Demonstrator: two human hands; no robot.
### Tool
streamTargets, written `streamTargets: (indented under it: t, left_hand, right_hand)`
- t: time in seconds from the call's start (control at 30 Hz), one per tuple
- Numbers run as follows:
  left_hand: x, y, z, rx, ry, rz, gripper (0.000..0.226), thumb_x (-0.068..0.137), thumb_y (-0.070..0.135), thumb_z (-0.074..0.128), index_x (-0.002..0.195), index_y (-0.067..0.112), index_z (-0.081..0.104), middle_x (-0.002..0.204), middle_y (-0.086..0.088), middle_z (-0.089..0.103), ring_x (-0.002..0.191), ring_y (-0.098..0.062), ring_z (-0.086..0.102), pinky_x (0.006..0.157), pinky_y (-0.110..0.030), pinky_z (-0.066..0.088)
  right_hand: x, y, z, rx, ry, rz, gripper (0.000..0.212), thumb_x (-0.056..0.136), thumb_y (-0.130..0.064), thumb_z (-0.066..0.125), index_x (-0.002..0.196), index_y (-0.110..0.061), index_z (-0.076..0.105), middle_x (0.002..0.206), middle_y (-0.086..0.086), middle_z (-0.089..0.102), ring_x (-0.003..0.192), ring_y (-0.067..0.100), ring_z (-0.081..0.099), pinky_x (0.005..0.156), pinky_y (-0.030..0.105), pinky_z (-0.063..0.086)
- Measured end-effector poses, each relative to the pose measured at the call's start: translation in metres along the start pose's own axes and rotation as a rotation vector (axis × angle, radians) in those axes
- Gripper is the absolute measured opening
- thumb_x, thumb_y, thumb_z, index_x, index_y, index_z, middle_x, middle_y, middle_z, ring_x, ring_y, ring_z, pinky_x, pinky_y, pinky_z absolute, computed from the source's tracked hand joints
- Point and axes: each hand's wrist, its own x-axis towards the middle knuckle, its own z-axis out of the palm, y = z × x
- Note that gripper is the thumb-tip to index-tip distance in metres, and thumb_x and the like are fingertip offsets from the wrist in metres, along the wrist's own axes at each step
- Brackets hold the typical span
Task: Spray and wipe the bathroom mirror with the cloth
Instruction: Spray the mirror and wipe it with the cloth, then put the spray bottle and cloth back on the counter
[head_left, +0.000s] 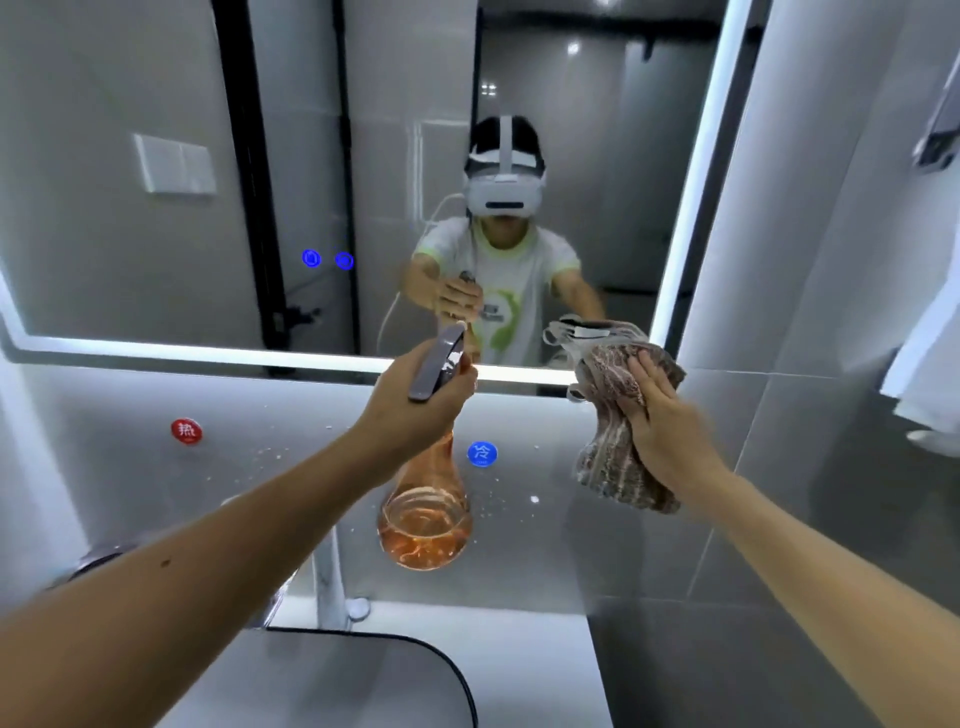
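The lit-edged bathroom mirror (156, 218) fills the upper wall and reflects a person with a headset. My left hand (410, 410) grips the neck of a clear orange spray bottle (426, 525), its grey trigger head pointing at the lower middle of the glass. My right hand (660, 415) holds a brown patterned cloth (608, 467) bunched up. The cloth's top sits against the mirror's lower right corner, and its lower part hangs down over the wall.
Below the mirror a grey wall carries a red hot sticker (186, 431) and a blue cold sticker (482, 453). A dark-rimmed basin (457, 675) and a tap (332, 587) sit beneath. White towels (930, 374) hang at the right.
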Motion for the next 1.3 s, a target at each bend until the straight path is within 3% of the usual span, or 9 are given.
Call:
streamTargets:
  t: [0.2, 0.3, 0.4, 0.6, 0.8, 0.97, 1.07, 1.2, 1.3]
  left_hand:
    - [-0.018, 0.026, -0.035, -0.053, 0.018, -0.044, 0.022, 0.082, 0.021, 0.059, 0.090, 0.001, 0.057, 0.083, -0.019, 0.056, 0.077, -0.021, 0.048, 0.071, -0.036, 0.041]
    - [-0.025, 0.045, -0.053, -0.047, -0.003, -0.001, 0.018, 0.072, 0.028, 0.055, 0.086, 0.016, 0.054, 0.086, -0.023, 0.059, 0.074, -0.019, 0.049, 0.069, -0.036, 0.039]
    - [-0.031, 0.059, -0.068, -0.033, -0.008, 0.028, 0.028, 0.073, 0.027, 0.055, 0.087, 0.003, 0.056, 0.075, -0.009, 0.055, 0.068, -0.019, 0.047, 0.064, -0.032, 0.037]
    - [-0.039, 0.078, -0.087, -0.077, -0.035, 0.036, 0.035, 0.069, 0.027, 0.054, 0.090, -0.001, 0.056, 0.081, -0.016, 0.056, 0.074, -0.022, 0.049, 0.068, -0.037, 0.039]
    - [-0.057, 0.084, -0.090, -0.066, -0.095, 0.068, 0.008, 0.083, 0.015, 0.056, 0.087, 0.009, 0.059, 0.087, -0.019, 0.062, 0.072, -0.018, 0.051, 0.065, -0.032, 0.043]
    - [-0.083, 0.072, -0.076, -0.097, -0.095, 0.082, 0.018, 0.082, 0.017, 0.057, 0.092, 0.003, 0.059, 0.095, -0.025, 0.063, 0.081, -0.028, 0.056, 0.074, -0.045, 0.048]
    - [-0.104, 0.063, -0.061, -0.083, -0.130, 0.065, 0.024, 0.076, 0.026, 0.056, 0.093, 0.010, 0.059, 0.098, -0.021, 0.065, 0.089, -0.032, 0.060, 0.079, -0.047, 0.051]
    - [-0.134, 0.062, -0.036, -0.044, -0.156, 0.080, 0.016, 0.088, 0.013, 0.054, 0.102, 0.003, 0.055, 0.099, -0.026, 0.061, 0.083, -0.026, 0.056, 0.077, -0.041, 0.051]
    - [-0.157, 0.069, -0.014, 0.005, -0.146, 0.076, 0.023, 0.089, 0.015, 0.053, 0.106, -0.001, 0.054, 0.095, -0.025, 0.059, 0.081, -0.027, 0.054, 0.080, -0.047, 0.052]
  right_hand:
    - [-0.018, -0.047, -0.028, 0.187, 0.007, 0.131, 0.050, 0.100, -0.023, 0.033, 0.147, -0.014, 0.019, 0.155, 0.000, 0.015, 0.139, 0.026, 0.024, 0.110, 0.034, 0.021]
    - [-0.018, -0.072, -0.046, 0.191, 0.008, 0.140, 0.050, 0.100, -0.023, 0.032, 0.147, -0.012, 0.018, 0.155, 0.002, 0.015, 0.140, 0.025, 0.022, 0.111, 0.032, 0.018]
    - [-0.017, -0.095, -0.062, 0.194, 0.007, 0.120, 0.050, 0.100, -0.023, 0.032, 0.147, -0.012, 0.020, 0.155, 0.003, 0.018, 0.139, 0.026, 0.023, 0.112, 0.034, 0.017]
    - [-0.018, -0.126, -0.084, 0.205, 0.011, 0.122, 0.047, 0.100, -0.027, 0.032, 0.145, -0.012, 0.027, 0.145, 0.013, 0.038, 0.132, 0.033, 0.036, 0.112, 0.043, 0.027]
    - [-0.040, -0.136, -0.098, 0.151, -0.008, 0.159, 0.046, 0.100, -0.027, 0.031, 0.143, -0.011, 0.029, 0.142, 0.015, 0.041, 0.129, 0.035, 0.038, 0.109, 0.043, 0.028]
    - [-0.074, -0.128, -0.099, 0.139, -0.070, 0.246, 0.045, 0.101, -0.028, 0.030, 0.143, -0.013, 0.031, 0.137, 0.017, 0.047, 0.123, 0.035, 0.044, 0.102, 0.038, 0.033]
    - [-0.099, -0.113, -0.093, 0.363, -0.096, 0.375, 0.043, 0.100, -0.029, 0.032, 0.138, -0.009, 0.039, 0.126, 0.017, 0.054, 0.114, 0.032, 0.050, 0.097, 0.037, 0.039]
    - [-0.139, -0.094, -0.094, 0.880, -0.133, 0.622, 0.035, 0.100, -0.028, 0.035, 0.126, -0.008, 0.047, 0.100, 0.010, 0.060, 0.094, 0.026, 0.057, 0.084, 0.034, 0.044]
    - [-0.166, -0.073, -0.102, 0.920, -0.137, 0.616, 0.037, 0.100, -0.027, 0.037, 0.130, -0.008, 0.046, 0.107, 0.013, 0.059, 0.096, 0.025, 0.056, 0.086, 0.033, 0.044]
